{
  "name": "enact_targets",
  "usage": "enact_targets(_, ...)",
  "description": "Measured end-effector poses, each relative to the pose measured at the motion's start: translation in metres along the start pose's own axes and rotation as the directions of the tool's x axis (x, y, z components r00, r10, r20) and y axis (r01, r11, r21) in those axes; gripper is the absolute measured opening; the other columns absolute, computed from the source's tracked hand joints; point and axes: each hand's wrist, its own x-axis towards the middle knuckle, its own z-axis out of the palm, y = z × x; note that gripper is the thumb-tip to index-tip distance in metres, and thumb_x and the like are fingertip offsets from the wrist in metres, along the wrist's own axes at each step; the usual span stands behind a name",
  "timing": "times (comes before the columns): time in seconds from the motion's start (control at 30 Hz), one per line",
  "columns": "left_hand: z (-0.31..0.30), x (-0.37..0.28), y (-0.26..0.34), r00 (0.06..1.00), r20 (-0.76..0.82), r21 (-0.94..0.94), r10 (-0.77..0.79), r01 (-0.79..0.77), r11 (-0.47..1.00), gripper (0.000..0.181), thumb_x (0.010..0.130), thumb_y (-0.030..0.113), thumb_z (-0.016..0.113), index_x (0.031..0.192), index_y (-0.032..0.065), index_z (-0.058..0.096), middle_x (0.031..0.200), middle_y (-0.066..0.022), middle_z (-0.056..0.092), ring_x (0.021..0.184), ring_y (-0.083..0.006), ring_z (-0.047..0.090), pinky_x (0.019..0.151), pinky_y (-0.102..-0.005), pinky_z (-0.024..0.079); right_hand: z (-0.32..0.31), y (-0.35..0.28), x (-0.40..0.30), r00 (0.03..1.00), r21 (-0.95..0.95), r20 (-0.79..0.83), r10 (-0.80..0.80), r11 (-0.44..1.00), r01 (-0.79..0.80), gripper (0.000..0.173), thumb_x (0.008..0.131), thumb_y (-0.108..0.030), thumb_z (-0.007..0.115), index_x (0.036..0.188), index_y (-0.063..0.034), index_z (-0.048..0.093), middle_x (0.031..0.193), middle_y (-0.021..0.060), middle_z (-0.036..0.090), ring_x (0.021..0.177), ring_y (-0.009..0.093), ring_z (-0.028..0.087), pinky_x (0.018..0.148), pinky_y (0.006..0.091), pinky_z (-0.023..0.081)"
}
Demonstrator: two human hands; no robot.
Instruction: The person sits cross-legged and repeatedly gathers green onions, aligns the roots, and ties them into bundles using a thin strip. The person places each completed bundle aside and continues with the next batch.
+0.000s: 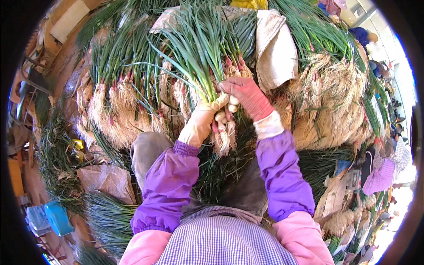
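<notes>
My left hand [205, 114], in a pale yellowish glove, is closed around the lower stalks of a bunch of green onions [202, 63]. The long green leaves fan away from me, and white bulbs and pinkish ends with roots [223, 135] hang below the fist. My right hand [243, 94], in a reddish glove with a white cuff, touches the bunch beside the white bulbs, its fingertips near the left thumb. Whether its fingers grip a stalk cannot be told. Behind both hands lie more green onions with pinkish bases.
Rooted green onions [119, 96] are piled at the left, with another large pile [331, 109] at the right. A whitish woven sack [276, 49] lies between them. Loose leaves [59, 165] and a blue plastic container [59, 218] are at the far left. Other people sit along the right edge.
</notes>
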Motion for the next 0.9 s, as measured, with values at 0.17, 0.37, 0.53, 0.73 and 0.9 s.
enact_targets(0.17,0.010,-0.009,0.000,0.989,-0.142,-0.033,-0.041,0.037,0.999,0.022,0.089,0.023,0.061,0.089,0.0011,0.065,0.069,-0.0041,0.064,0.039,-0.0059,0.042,0.033,-0.0219,0.038,0.034,0.018,-0.006,0.717,-0.438,-0.656,-0.238,0.893,-0.104,0.018,0.087,-0.021,0.060,0.080,-0.0041,0.062,0.066,0.0137,0.062,0.057,0.029,0.058,0.052,0.0379,0.043)
enact_targets(0.37,-0.006,0.004,-0.035,0.946,-0.208,0.132,0.250,-0.226,0.965,0.013,0.086,0.011,0.065,0.080,-0.0003,0.061,0.057,-0.0064,0.060,0.037,-0.0087,0.048,0.032,-0.0218,0.035,0.036,0.001,0.000,0.909,-0.457,-0.356,-0.215,0.889,0.031,0.023,0.083,-0.026,0.064,0.084,-0.0028,0.062,0.068,0.0131,0.060,0.056,0.029,0.057,0.055,0.0347,0.046)
enact_targets(0.53,0.001,0.002,-0.037,0.949,-0.222,0.178,0.224,-0.186,0.966,0.019,0.091,0.010,0.056,0.075,-0.0008,0.060,0.059,-0.0066,0.060,0.036,-0.0098,0.047,0.028,-0.0223,0.033,0.043,0.008,-0.012,0.889,-0.245,-0.451,-0.080,0.969,-0.037,0.018,0.083,-0.019,0.059,0.079,-0.0015,0.061,0.062,0.0072,0.058,0.052,0.016,0.053,0.052,0.0308,0.044)
enact_targets(0.73,-0.015,-0.022,0.006,0.968,0.237,-0.460,-0.080,0.184,0.868,0.017,0.092,0.019,0.055,0.095,0.0034,0.060,0.067,-0.0037,0.061,0.049,-0.0075,0.054,0.039,-0.0217,0.041,0.039,0.039,-0.044,0.829,0.516,-0.557,0.055,0.805,0.293,0.012,0.086,-0.004,0.052,0.077,-0.0049,0.060,0.063,-0.0012,0.051,0.054,0.007,0.046,0.050,0.0195,0.041)
enact_targets(0.9,0.010,-0.024,0.019,0.975,-0.069,-0.492,0.210,-0.217,0.843,0.037,0.092,0.028,0.055,0.120,0.0037,0.054,0.096,-0.0052,0.064,0.091,-0.0228,0.063,0.080,-0.0425,0.052,0.003,0.074,-0.048,0.997,-0.428,0.075,-0.025,0.902,0.054,0.018,0.088,-0.016,0.053,0.097,-0.0073,0.065,0.081,0.0062,0.065,0.077,0.019,0.061,0.069,0.0305,0.050)
